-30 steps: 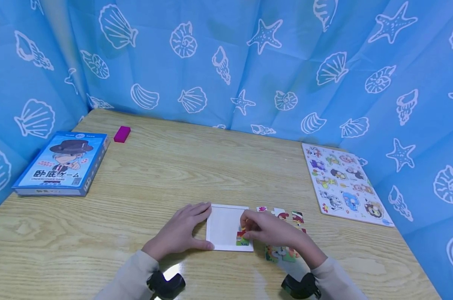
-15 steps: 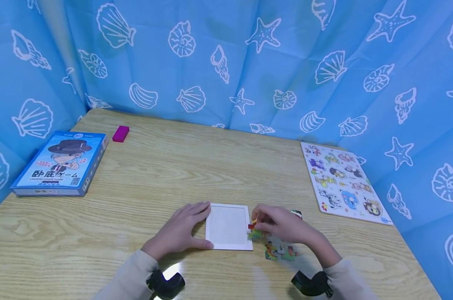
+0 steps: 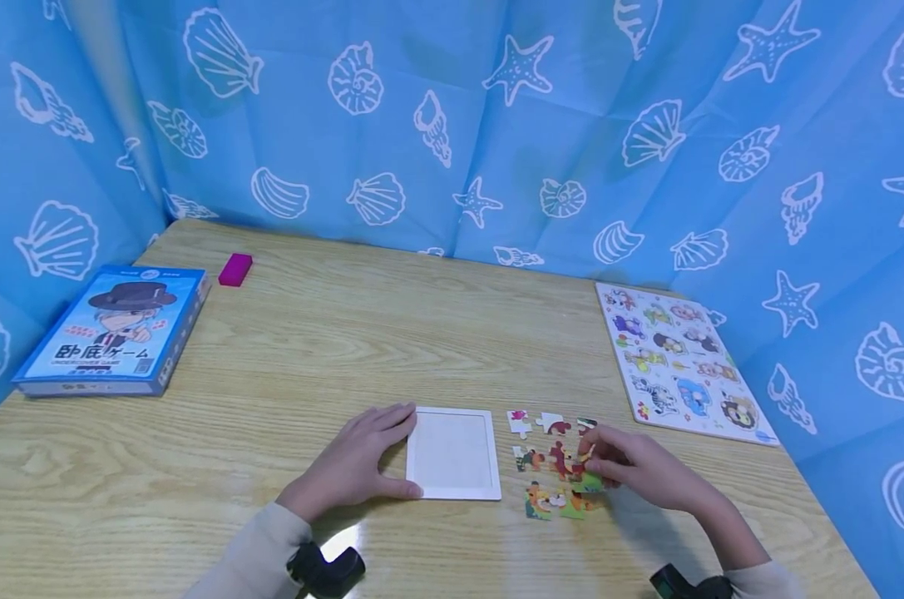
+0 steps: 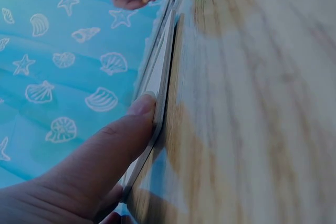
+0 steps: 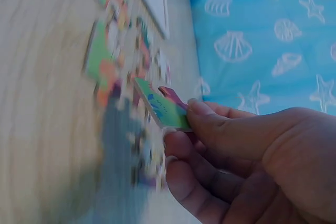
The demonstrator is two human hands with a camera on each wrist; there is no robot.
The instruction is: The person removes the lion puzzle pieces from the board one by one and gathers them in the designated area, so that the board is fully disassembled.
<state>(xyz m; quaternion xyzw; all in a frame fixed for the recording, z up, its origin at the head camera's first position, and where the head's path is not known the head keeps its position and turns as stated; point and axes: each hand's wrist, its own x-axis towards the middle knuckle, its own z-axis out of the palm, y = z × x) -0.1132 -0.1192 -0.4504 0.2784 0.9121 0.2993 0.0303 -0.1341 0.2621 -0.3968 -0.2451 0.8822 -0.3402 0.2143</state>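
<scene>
My right hand [image 3: 634,466] pinches a jigsaw puzzle piece [image 3: 590,478], green with red, between thumb and fingers. In the right wrist view the same puzzle piece [image 5: 165,107] is tilted above the table. Several loose puzzle pieces [image 3: 530,457] lie below and left of that hand, some partly covered by it. My left hand [image 3: 358,457] rests along the left side of a square white puzzle frame [image 3: 453,496], fingers at its far corner and thumb at its near corner. The left wrist view shows the thumb [image 4: 113,137] lying against the frame's rim.
A blue game box [image 3: 111,333] lies at the table's left, with a small magenta block [image 3: 235,270] behind it. An animal picture board [image 3: 684,366] lies at the right. A blue seashell curtain [image 3: 422,125] borders the wooden table [image 3: 392,333].
My right hand has carried the puzzle piece from over the frame's right edge rightward to the loose pieces, uncovering several of them. The left hand stays on the frame.
</scene>
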